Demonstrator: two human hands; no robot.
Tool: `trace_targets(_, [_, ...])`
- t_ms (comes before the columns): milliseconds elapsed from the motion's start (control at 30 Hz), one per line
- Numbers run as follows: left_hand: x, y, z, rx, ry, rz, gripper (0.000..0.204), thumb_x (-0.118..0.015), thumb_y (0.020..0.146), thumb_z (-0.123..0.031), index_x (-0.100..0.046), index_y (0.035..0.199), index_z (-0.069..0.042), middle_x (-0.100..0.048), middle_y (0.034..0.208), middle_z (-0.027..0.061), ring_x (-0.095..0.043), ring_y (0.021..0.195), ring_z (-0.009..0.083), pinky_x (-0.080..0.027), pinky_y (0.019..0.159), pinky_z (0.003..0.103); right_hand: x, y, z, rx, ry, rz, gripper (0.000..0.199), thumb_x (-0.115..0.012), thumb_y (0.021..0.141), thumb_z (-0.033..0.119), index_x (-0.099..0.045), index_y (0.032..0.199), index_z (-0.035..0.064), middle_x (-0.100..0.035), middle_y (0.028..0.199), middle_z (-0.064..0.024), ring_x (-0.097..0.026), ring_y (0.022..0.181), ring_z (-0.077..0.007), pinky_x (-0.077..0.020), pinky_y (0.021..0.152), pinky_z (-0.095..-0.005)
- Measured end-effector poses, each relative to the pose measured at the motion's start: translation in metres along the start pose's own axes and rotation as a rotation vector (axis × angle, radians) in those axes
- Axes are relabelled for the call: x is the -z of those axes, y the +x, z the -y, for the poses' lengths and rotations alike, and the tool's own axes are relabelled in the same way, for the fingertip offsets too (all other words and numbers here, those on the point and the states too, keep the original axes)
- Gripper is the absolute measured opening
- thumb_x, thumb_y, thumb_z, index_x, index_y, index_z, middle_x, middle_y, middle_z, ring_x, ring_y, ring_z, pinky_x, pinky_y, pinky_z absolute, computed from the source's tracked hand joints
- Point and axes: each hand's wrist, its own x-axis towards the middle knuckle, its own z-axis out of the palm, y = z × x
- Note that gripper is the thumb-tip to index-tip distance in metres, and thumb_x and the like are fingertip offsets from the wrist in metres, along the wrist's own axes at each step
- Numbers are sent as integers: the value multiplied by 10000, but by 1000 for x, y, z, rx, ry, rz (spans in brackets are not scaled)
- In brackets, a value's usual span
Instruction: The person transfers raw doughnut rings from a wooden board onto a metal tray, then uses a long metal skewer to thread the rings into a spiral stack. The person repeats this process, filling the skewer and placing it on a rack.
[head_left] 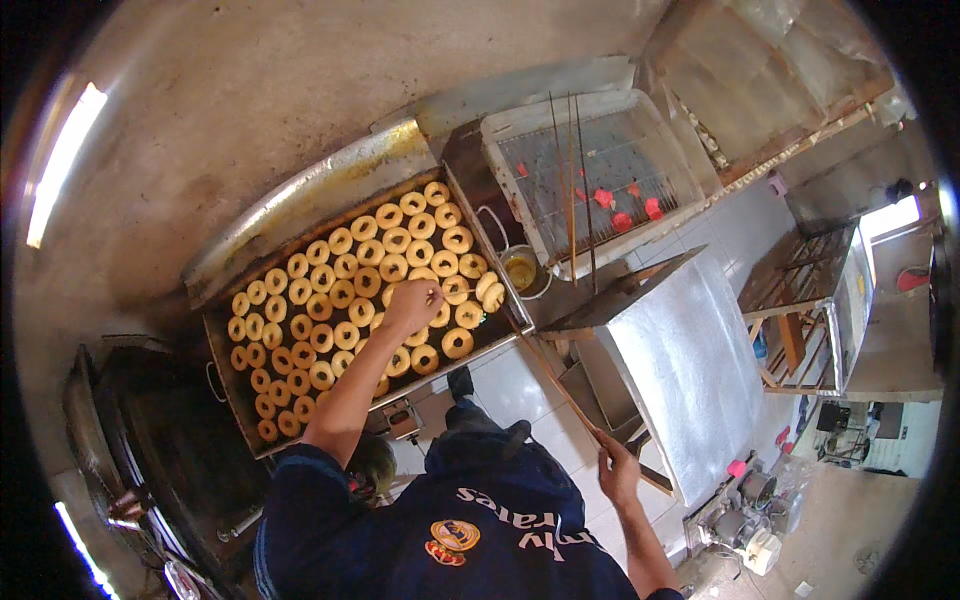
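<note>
A large rectangular metal pan (230,395) holds many pale golden ring doughnuts (342,293) in close rows. My left hand (413,305) is over the doughnuts in its right half, fingers drawn together in a pinch. Whatever those fingers hold, if anything, is too small to make out. Just right of them, a few doughnuts (490,290) overlap near the pan's right wall. My right hand (618,466) is closed round a long thin wooden stick (560,388), low on the right. The stick's far end reaches the pan's near right corner.
Beyond the pan's right side stand a small pot (522,270) of yellowish liquid and a wire-rack tray (515,150) with red-pink pieces. Long rods (573,190) lean across that tray. A silver-topped table (690,370) stands at the right, with a dark round-edged appliance (170,440) at the left.
</note>
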Motion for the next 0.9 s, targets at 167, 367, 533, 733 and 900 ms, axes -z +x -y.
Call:
trace_targets(167, [-3,1,-3,-126,174,-111,156,-751,940,-185,-763,956,-30,-751,882,209,-754,895,412,-612,824,528,-9,3,27,-98,-238,55,451,-673,971,82,-776,1385,226,-804,1048,-182,-792,944,-416,-634,809,-508])
trace_targets(367, [18,58,21,90,146,76,177,-734,977,-197,-794,1042,-42,-787,973,222,-762,846,392,-621,797,499,-39,25,13,-104,22,18,408,-639,1011,73,-790,1379,163,-810,1165,-185,-796,1004,-395,-628,882,-474])
trace_targets(533, [26,49,13,-82,121,55,169,-741,968,-178,-794,1036,-33,-798,986,205,-772,857,370,-624,795,473,-61,45,21,-82,30,-15,436,-636,1014,64,-772,1413,177,-807,1190,-199,-790,1060,-400,-625,936,-473])
trace_targets(733, [50,105,36,143,244,-11,189,-768,994,-185,-796,1071,-14,-797,981,208,-778,871,354,-630,803,475,-60,60,43,-131,-55,53,435,-639,1012,61,-771,1410,178,-801,1210,-211,-784,1063,-417,-622,939,-484])
trace_targets(900, [65,109,51,112,107,37,189,-744,1020,-233,-810,1067,-63,-802,955,154,-774,844,303,-615,790,463,-92,86,47,-6,260,-48,417,-643,1013,57,-772,1397,154,-789,1262,-230,-778,1124,-425,-619,960,-480])
